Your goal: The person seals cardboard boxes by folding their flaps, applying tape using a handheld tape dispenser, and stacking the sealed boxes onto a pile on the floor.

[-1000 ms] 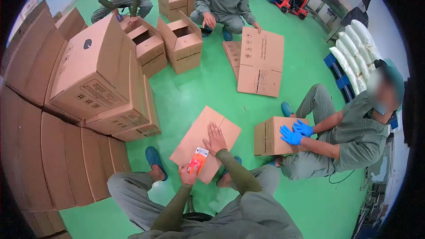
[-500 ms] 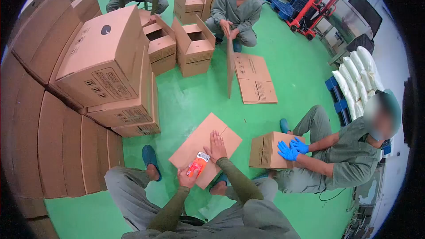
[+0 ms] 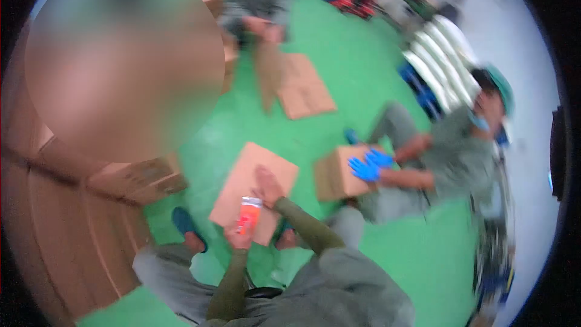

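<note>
A flat folded cardboard box (image 3: 241, 172) lies tilted across the space between my knees. My left hand (image 3: 238, 238) is closed around an orange-red object with a pale end, which looks like a tape dispenser (image 3: 249, 215), over the near part of the cardboard. Flat on the cardboard's upper right part rests my right hand (image 3: 269, 185), fingers stretched out. The pale end of the dispenser is close to the right wrist. Motion blur hides fine detail.
At right, a co-worker's blue-gloved hands (image 3: 369, 166) rest on a closed carton (image 3: 337, 175). Another person ahead holds a cardboard sheet upright near a flat folded box (image 3: 305, 88). Stacked cartons (image 3: 78, 236) line the left. White sacks (image 3: 445, 60) are at upper right.
The view has swung, so the surroundings shift left and upward, and a large blurred shape covers the upper left. My hands keep nearly the same hold and placement on the cardboard.
</note>
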Demonstrator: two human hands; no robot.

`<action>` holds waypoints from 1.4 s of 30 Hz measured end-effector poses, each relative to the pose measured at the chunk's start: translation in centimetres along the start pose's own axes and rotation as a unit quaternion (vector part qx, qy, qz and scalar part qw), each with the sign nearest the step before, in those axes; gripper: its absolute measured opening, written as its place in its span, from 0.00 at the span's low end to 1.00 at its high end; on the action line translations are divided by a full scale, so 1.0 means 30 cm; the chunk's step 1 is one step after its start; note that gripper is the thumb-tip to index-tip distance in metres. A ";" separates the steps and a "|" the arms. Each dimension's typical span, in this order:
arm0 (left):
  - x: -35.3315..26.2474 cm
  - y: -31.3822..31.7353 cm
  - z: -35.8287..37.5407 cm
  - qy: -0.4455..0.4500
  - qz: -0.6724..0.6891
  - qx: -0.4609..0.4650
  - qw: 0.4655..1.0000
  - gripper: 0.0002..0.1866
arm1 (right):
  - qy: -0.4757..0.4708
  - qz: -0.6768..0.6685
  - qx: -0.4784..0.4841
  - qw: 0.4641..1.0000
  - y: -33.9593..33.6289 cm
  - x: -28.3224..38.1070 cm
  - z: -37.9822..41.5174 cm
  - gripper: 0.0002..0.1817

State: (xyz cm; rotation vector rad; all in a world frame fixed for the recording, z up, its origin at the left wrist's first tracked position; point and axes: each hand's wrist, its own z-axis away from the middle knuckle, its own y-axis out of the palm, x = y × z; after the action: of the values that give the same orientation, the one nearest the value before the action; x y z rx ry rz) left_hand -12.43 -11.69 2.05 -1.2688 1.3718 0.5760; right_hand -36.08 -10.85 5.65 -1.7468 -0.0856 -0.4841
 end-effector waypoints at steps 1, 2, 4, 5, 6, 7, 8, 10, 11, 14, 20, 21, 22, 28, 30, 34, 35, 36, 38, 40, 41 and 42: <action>-0.005 0.010 -0.012 -0.031 -0.001 -0.018 0.999 0.22 | 0.054 -0.067 -0.012 0.996 0.002 0.008 0.008 0.45; -0.002 0.004 0.002 -0.048 -0.004 -0.013 0.999 0.23 | -0.002 -0.076 -0.079 0.994 0.096 -0.054 0.045 0.42; 0.044 0.030 0.010 -0.058 -0.007 -0.014 0.998 0.24 | 0.056 -0.063 -0.056 0.995 0.042 -0.011 0.064 0.39; 0.058 0.030 0.020 -0.061 -0.017 -0.001 0.998 0.24 | 0.087 -0.083 -0.062 0.991 0.014 0.004 0.087 0.38; 0.070 0.018 0.032 -0.066 -0.031 0.006 0.997 0.25 | 0.110 -0.108 -0.066 0.986 -0.003 0.027 0.099 0.37; 0.083 0.021 0.031 -0.070 -0.043 0.004 0.997 0.25 | 0.126 -0.130 -0.070 0.981 -0.007 0.014 0.093 0.36; 0.086 0.005 0.028 -0.080 -0.029 0.010 0.996 0.26 | 0.116 -0.115 -0.069 0.984 -0.008 0.025 0.089 0.36; 0.077 0.040 0.021 -0.093 0.018 0.010 0.995 0.27 | 0.084 -0.067 -0.070 0.992 0.023 -0.038 0.111 0.36; 0.041 0.070 0.002 -0.091 0.013 0.018 0.996 0.26 | 0.083 -0.045 -0.058 0.994 -0.030 -0.065 0.106 0.36; 0.025 -0.020 0.022 -0.106 -0.034 0.036 0.993 0.26 | 0.094 -0.047 -0.029 0.994 -0.036 0.035 0.114 0.36; -0.032 0.002 0.021 -0.118 -0.014 0.028 0.993 0.22 | 0.102 -0.039 -0.131 0.985 -0.072 -0.024 -0.047 0.41; 0.001 0.011 0.049 -0.140 -0.028 0.030 0.989 0.22 | 0.129 -0.129 -0.148 0.972 -0.114 -0.028 -0.075 0.42; 0.044 0.009 0.054 -0.162 -0.046 0.014 0.986 0.21 | 0.139 -0.225 -0.158 0.952 -0.166 -0.027 -0.117 0.43; -0.041 -0.005 0.036 -0.140 -0.015 0.056 0.989 0.20 | 0.128 0.096 -0.004 0.987 0.020 -0.024 -0.129 0.47; -0.017 -0.001 0.011 -0.129 -0.059 0.061 0.988 0.21 | 0.111 0.062 -0.009 0.992 0.027 -0.024 -0.165 0.47; -0.047 -0.006 0.032 -0.112 -0.078 0.073 0.988 0.25 | 0.109 0.038 0.003 0.993 0.000 -0.041 -0.122 0.46; -0.029 -0.008 0.033 -0.100 -0.082 0.062 0.990 0.25 | 0.098 0.025 0.011 0.995 0.005 -0.037 -0.100 0.46; -0.004 0.006 0.035 -0.090 -0.084 0.053 0.991 0.26 | 0.090 0.012 0.020 0.996 -0.002 -0.030 -0.070 0.45; -0.021 0.003 0.054 -0.084 -0.059 0.030 0.994 0.26 | 0.076 -0.009 0.039 0.996 -0.011 -0.009 0.007 0.43; -0.078 -0.006 0.019 -0.080 -0.028 0.021 0.996 0.25 | 0.066 -0.028 0.058 0.996 -0.029 0.019 0.088 0.42; -0.094 -0.017 0.009 -0.081 -0.024 0.027 0.996 0.24 | 0.061 -0.025 0.056 0.996 -0.034 0.030 0.131 0.41; -0.090 -0.017 0.012 -0.078 -0.032 0.033 0.996 0.23 | 0.055 -0.023 0.059 0.996 -0.037 0.028 0.155 0.40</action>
State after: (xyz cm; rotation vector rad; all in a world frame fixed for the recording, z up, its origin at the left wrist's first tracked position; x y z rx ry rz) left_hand -12.40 -10.57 4.58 -1.1845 1.2078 0.5691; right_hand -34.39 -6.33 6.27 -1.6017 -0.0743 -0.5959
